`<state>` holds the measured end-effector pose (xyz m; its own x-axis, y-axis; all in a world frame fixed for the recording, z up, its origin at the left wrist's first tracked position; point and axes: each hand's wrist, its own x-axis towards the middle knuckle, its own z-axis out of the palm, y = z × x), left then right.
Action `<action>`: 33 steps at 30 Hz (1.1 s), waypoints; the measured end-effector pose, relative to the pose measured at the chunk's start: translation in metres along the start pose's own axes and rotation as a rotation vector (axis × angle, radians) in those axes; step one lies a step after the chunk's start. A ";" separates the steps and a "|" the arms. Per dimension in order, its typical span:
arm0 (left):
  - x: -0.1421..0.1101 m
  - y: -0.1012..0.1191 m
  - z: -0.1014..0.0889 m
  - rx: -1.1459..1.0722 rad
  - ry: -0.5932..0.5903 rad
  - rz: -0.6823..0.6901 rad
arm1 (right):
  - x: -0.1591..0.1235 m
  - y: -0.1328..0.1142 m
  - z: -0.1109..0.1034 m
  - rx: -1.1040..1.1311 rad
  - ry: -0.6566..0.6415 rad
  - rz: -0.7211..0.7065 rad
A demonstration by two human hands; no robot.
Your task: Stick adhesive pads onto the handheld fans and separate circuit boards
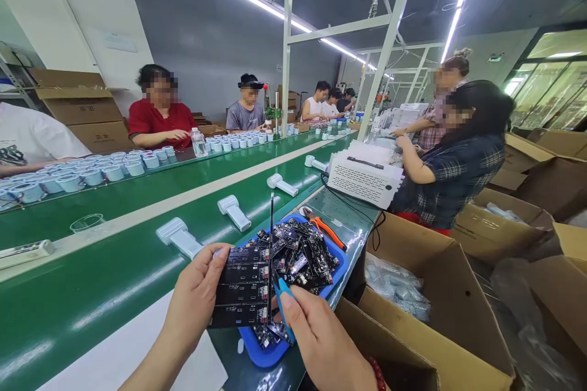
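My left hand (195,287) is closed on the left edge of a black circuit board panel (241,293), which has several boards side by side and a thin strip along its right edge. My right hand (321,333) grips blue-handled cutters (285,305), whose dark jaws are close to that strip; whether they touch it I cannot tell. Behind and below both hands is a blue tray (263,359) heaped with loose circuit boards (316,253). Pliers with orange handles (331,233) lie across the tray's far right rim.
Several pale blue handheld casings (235,212) lie along the green conveyor (132,250). White paper (183,360) is under my left forearm. A white slotted box (362,177) stands beyond the tray. Open cardboard boxes (440,281) crowd the right side. Co-workers (472,159) sit and stand around the line.
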<state>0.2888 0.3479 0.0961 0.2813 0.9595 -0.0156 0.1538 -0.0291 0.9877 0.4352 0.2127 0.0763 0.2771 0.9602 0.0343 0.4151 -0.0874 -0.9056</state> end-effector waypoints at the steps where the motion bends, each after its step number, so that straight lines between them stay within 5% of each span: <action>1: -0.001 0.001 -0.001 0.008 0.002 -0.002 | 0.000 -0.001 0.001 -0.009 0.005 -0.025; 5: -0.002 0.002 -0.002 0.077 0.074 0.077 | 0.004 0.002 0.005 0.062 0.025 -0.083; 7: -0.004 0.002 0.001 0.063 0.124 0.095 | 0.006 0.005 0.010 0.316 -0.037 -0.066; 10: -0.009 0.000 0.012 -0.111 0.043 -0.149 | 0.011 0.009 0.021 0.825 -0.131 0.002; 13: -0.015 -0.008 0.025 -0.256 -0.103 -0.379 | 0.017 0.012 0.028 1.038 -0.163 0.014; 20: 0.001 -0.022 0.018 0.058 0.111 0.003 | 0.010 0.019 0.008 0.534 -0.132 -0.075; 25: 0.011 -0.010 0.002 0.175 0.186 0.116 | -0.008 0.016 -0.001 0.128 -0.050 -0.066; 29: 0.009 0.000 -0.004 0.245 0.211 0.163 | -0.012 0.012 -0.001 -0.049 -0.068 -0.172; 33: 0.008 0.001 -0.004 0.224 0.219 0.146 | -0.012 0.013 0.004 -0.104 -0.074 -0.118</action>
<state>0.2880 0.3568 0.0977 0.1090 0.9774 0.1814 0.3378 -0.2080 0.9179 0.4340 0.2010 0.0621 0.1583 0.9819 0.1037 0.5293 0.0043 -0.8484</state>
